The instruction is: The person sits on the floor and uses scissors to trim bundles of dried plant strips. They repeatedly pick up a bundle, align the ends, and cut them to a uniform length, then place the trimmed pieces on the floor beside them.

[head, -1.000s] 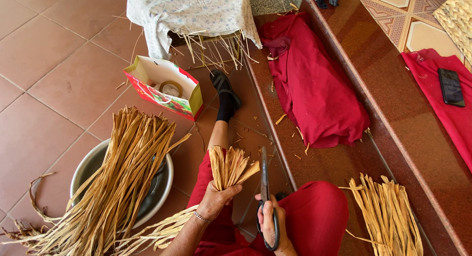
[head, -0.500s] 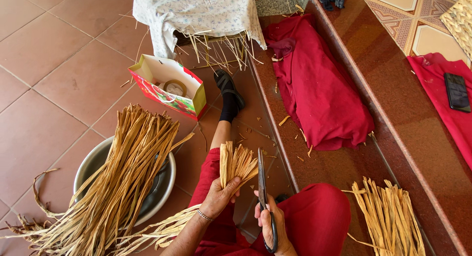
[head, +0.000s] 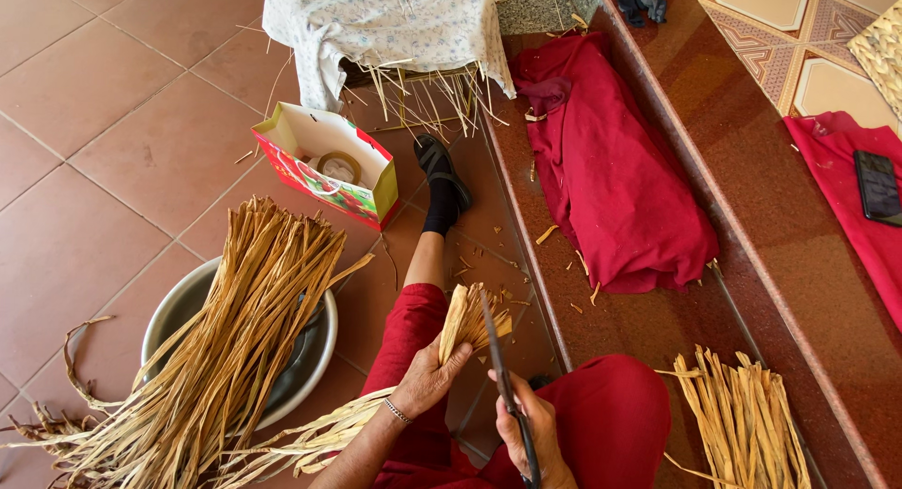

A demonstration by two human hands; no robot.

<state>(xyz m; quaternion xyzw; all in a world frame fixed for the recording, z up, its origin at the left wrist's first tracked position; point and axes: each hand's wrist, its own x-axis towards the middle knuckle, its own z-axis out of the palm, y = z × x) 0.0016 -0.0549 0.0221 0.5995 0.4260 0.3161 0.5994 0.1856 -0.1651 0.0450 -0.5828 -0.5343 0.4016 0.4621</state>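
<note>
Left hand (head: 427, 381) clenches a bunch of dried straw strips (head: 470, 320) upright over the lap, ends fanned toward the scissors (head: 503, 376) gripped in the right hand (head: 531, 437), blades alongside the tips

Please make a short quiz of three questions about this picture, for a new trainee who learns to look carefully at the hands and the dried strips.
1. True or false: the left hand grips a bundle of dried strips with the cut ends pointing up.
2. What does the right hand hold? A) scissors B) a brush C) a phone
3. Where does the large heap of long strips rest?

Key
1. True.
2. A: scissors, with the blades beside the bundle.
3. Across the metal basin on the tiled floor, on the person's left.
</note>
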